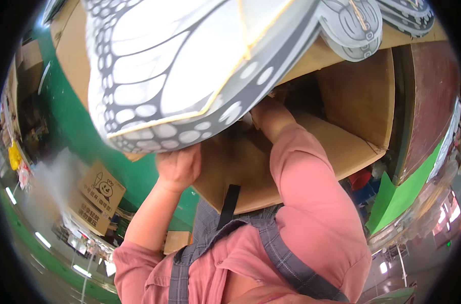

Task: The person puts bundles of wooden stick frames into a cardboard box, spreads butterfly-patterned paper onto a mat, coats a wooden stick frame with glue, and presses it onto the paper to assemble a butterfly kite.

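The left hand [181, 166] is partly under the near edge of the patterned wing [185, 71]; its fingers are hidden, so I cannot tell how closed. The right hand [263, 111] is inside the cardboard box [360, 93], grip also hidden. The wing covers the box's far left corner.

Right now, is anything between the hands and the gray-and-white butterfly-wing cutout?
Nothing visible separates the left hand from the butterfly-wing cutout; its fingertips are hidden behind the lower edge. The right hand reaches into the open cardboard box, partly hidden by the cutout and shadow, so I can't tell there.
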Motion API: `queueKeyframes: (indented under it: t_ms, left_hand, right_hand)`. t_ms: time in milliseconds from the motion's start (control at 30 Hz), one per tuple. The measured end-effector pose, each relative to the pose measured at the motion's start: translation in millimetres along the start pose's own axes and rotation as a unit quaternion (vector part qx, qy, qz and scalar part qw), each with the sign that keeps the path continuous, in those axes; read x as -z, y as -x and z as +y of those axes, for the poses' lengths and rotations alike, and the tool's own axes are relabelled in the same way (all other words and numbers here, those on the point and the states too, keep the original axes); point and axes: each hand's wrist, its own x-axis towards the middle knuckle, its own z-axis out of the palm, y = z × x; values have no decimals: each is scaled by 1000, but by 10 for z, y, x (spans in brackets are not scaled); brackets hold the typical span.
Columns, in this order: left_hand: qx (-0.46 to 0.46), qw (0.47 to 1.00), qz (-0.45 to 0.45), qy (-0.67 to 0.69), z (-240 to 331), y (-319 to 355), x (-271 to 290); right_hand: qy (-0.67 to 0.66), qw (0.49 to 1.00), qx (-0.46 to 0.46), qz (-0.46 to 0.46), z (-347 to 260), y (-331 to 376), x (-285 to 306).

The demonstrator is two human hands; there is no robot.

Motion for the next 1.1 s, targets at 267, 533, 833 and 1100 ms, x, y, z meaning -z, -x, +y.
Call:
queueKeyframes:
  t_ms: [267,533,833,1100]
  left_hand:
    - [-4,999,-30,-34,-39,-87,165]
    - [-21,994,-88,-57,-57,-182,208]
    - [-7,988,-127,-93,-108,-94,314]
    - [9,985,-123,-119,-158,-20,346]
  right_hand:
    - [54,998,6,-36,-74,-229,-510]
    - [104,992,26,-61,-239,-784,-637]
    - [312,949,12,-27,-222,-949,-1114]
    - [331,942,39,-29,-588,-1005,-1048]
